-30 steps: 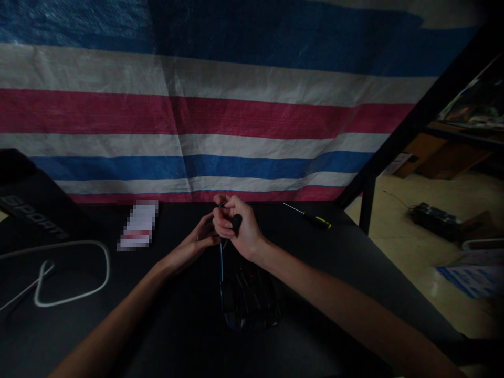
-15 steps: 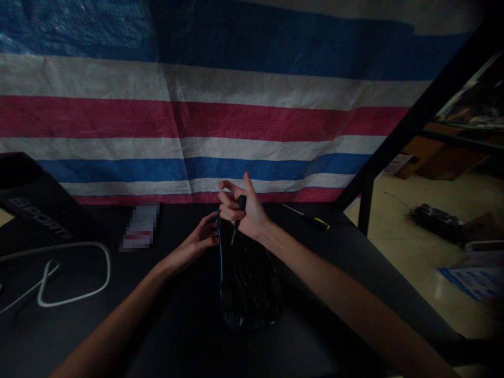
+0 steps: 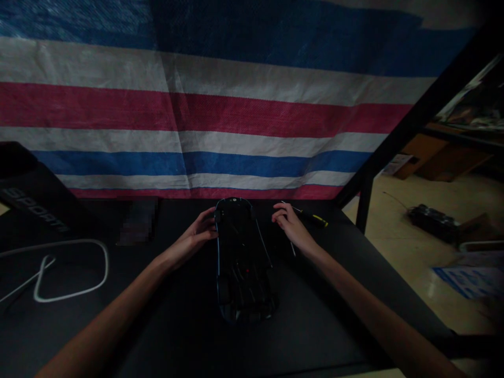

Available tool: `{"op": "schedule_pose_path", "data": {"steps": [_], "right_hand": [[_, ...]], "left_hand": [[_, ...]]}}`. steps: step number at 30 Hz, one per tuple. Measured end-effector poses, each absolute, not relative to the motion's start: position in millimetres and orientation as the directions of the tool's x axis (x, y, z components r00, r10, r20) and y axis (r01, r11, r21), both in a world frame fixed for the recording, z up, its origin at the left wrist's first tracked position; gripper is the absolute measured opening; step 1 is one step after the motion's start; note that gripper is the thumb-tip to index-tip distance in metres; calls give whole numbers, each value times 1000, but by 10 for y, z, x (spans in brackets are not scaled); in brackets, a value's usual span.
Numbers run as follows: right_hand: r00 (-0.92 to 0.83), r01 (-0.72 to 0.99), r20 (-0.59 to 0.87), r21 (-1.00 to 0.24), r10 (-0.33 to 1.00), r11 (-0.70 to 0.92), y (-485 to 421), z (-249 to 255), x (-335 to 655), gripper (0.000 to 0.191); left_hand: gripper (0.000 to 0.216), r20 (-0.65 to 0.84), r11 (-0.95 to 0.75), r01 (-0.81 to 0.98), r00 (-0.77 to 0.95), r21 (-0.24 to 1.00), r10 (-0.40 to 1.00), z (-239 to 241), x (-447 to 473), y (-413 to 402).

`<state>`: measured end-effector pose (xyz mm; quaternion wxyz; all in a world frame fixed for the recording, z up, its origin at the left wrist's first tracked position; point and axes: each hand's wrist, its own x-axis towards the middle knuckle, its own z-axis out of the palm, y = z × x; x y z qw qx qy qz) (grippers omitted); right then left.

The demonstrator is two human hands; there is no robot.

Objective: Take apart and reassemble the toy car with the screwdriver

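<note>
At the far left a black box [image 3: 35, 202] with pale lettering that reads "SPORT" stands tilted on the desk [image 3: 181, 315], and in front of it a white cable [image 3: 107, 262] lies in a loose loop. Next, near the desk's back edge, comes a dark rectangular item [image 3: 137, 221], blurred by pixelation so that its details cannot be read. The left hand [image 3: 196, 234] is open, its fingers slightly bent and parted, the tips against the left side of a black toy car [image 3: 244, 249]. The car lies underside up at the middle of the desk, lengthwise to the person, one end near the back edge; a small red spot shows on its belly. Apart from the car, on its right, is the right hand [image 3: 289, 223], low over the desk with its fingers loosely curled; a thin metal shaft [image 3: 293, 249] shows below it, and whether the hand grips this tool cannot be told. Just beyond that hand a black-and-yellow screwdriver [image 3: 315, 216] lies on the desk. Behind everything hangs a blue, white and red striped sheet [image 3: 244, 115], and at the far right a pale floor [image 3: 397, 210] shows past a black frame [image 3: 366, 202].
</note>
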<state>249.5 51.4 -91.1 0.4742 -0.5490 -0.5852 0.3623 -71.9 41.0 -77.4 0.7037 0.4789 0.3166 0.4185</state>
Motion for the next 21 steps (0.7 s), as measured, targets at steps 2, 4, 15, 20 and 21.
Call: {"op": "schedule_pose_path", "data": {"steps": [2,4,15,20,21], "right_hand": [[55,410,234,-892,971,192,474,-1015,2471,28],[25,506,284,-831,958,233,431,-1066,2442,28],[-64,713,337,-643,939,280,382,-1064,2420,25],[-74,724,340,-629,938,285,389,-1063,2423,23],[-77,724,340,-628,937,287,391,-1063,2425,23]], "left_hand": [[72,-44,194,-290,453,937,891,-787,-719,421],[73,-41,193,-290,458,937,888,-804,-722,435],[75,-24,170,-272,470,947,882,-814,-715,431],[69,-23,142,-237,442,961,897,-802,-683,426],[65,-11,108,-206,423,973,906,-793,-679,425]]}}
